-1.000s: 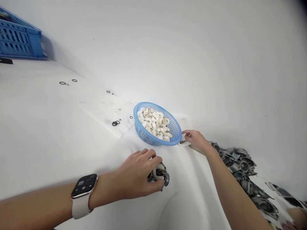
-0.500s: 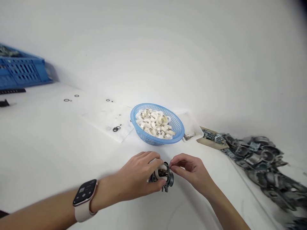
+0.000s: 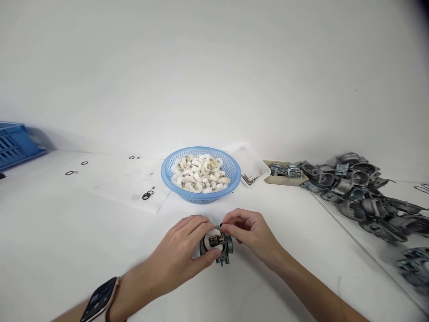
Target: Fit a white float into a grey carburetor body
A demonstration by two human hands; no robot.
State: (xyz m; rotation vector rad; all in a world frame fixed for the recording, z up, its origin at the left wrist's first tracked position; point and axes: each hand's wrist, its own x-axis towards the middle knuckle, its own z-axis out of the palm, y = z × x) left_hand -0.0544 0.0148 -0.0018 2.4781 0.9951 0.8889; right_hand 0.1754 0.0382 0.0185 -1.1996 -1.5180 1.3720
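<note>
The carburetor (image 3: 216, 245) sits near the surface's (image 3: 67, 232) front edge, clamped in the left hand (image 3: 182, 246), white float up. The right hand (image 3: 250, 230) pinches together at its top right rim. 1 s ago that hand was away at the tray (image 3: 250, 163) beside the basket (image 3: 201, 172); 0.5 s ago it had already reached the carburetor.
</note>
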